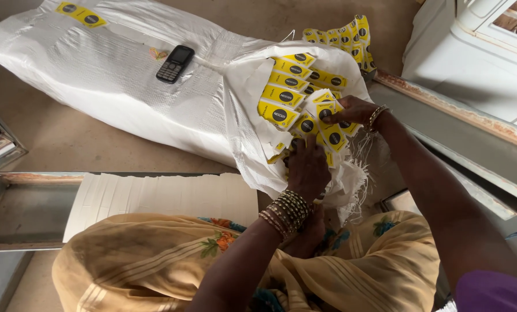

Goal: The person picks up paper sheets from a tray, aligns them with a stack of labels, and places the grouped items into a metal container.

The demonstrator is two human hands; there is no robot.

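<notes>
Yellow sachets (pixel 285 95) in the white sack (pixel 125 86) half hide both hands: left (pixel 307 167) and right (pixel 351 110) each grasping some.

Small shop or stockroom, by appearance. Large white woven sack (pixel 114 69) on bare earthen floor (pixel 67 141), stuffed with yellow sachet strips (pixel 287 95). More strips far right. Metal shelving frame (pixel 27 208) near left. White folded sheets (pixel 166 196) stacked near centre.

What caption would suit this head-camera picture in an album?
Both hands, left and right, reach among yellow sachets in an open white sack.
</notes>
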